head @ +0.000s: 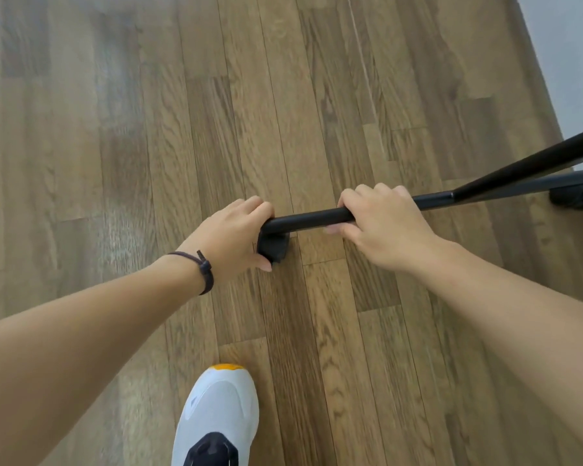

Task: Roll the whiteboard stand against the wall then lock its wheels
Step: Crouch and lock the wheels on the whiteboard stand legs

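Fingers (372,193) of the right hand (381,223) clenched over the black base bar (307,219) of the whiteboard stand, thumb tucked beneath, gripping it just past centre toward 3 o'clock. Fingers of the left hand (236,230) curled over the bar's free end and down onto the black wheel (272,247) beneath it, thumb reaching under at the caster's lower edge; grasping that wheel housing, though whether pressing a lock tab cannot be told, the tab itself being hidden by the hand. Probably held so to steady the frame with the right while working the brake with the left. Stand's base low on the floor (115,146), running from centre out to 3 o'clock, where a second caster (574,196) sits near the pale wall (566,62) and a slanted black post (532,161) climbs off the frame edge; judged already near the wall, so the rolling looks largely done and the locking the step in hand. Dark cord bracelet (204,270) on the left wrist. White shoe with an orange toe (217,412) planted at 6 o'clock, well clear of the wheel. Floor of brown wood-grain planks, laid lengthwise from 6 toward 12 o'clock, faintly glossy, bare but for the stand. Whiteboard panel itself out of view.
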